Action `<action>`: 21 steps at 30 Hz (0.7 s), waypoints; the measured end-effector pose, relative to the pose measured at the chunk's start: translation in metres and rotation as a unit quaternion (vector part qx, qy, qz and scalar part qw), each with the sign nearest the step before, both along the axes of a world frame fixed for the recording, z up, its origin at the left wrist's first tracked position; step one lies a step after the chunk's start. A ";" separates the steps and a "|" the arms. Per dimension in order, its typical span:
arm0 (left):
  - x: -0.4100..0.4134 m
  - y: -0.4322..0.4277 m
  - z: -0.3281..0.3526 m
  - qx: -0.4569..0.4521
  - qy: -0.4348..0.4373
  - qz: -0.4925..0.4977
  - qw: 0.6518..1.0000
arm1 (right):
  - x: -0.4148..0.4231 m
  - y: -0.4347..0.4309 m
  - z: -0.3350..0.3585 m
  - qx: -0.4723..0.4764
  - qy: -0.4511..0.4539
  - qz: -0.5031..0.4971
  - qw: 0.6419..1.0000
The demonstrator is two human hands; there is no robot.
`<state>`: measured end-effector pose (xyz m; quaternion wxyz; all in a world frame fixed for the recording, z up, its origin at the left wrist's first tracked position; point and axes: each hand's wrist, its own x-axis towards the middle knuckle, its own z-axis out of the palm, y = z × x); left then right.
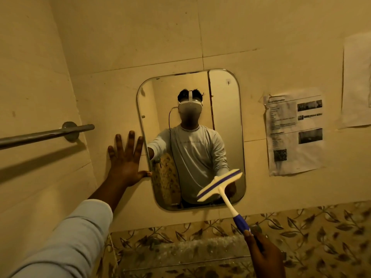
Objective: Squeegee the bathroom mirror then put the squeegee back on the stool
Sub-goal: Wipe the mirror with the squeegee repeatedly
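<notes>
A rounded rectangular mirror (226, 109) hangs on the beige tiled wall in front of me. My right hand (263, 251) grips the blue end of a squeegee (218, 186) whose white head with a purple blade strip is held tilted at the mirror's lower right corner. My left hand (126, 159) is spread flat on the wall just left of the mirror, thumb touching its edge. The stool is out of view.
A metal towel bar (46, 134) sticks out from the left wall at hand height. Printed paper sheets (295, 133) are stuck to the wall right of the mirror. Leaf-patterned tiles (301, 233) run below, with a pale ledge (180, 249) under the mirror.
</notes>
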<state>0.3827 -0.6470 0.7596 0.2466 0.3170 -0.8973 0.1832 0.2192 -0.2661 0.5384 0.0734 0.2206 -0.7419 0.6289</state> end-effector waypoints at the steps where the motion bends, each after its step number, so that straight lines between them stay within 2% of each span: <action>1: 0.000 0.000 0.000 -0.001 0.000 0.000 1.000 | -0.001 0.002 -0.004 0.003 -0.006 -0.002 1.000; 9: 0.001 0.002 0.000 0.002 -0.004 0.000 1.000 | -0.012 0.019 -0.033 0.064 -0.039 0.004 0.997; 18: -0.001 0.000 0.000 0.007 -0.004 -0.003 1.000 | -0.001 0.029 -0.043 0.000 -0.007 -0.047 0.999; 21: -0.001 -0.002 0.000 0.000 -0.005 -0.003 1.000 | 0.010 0.014 -0.027 0.005 -0.032 -0.005 0.999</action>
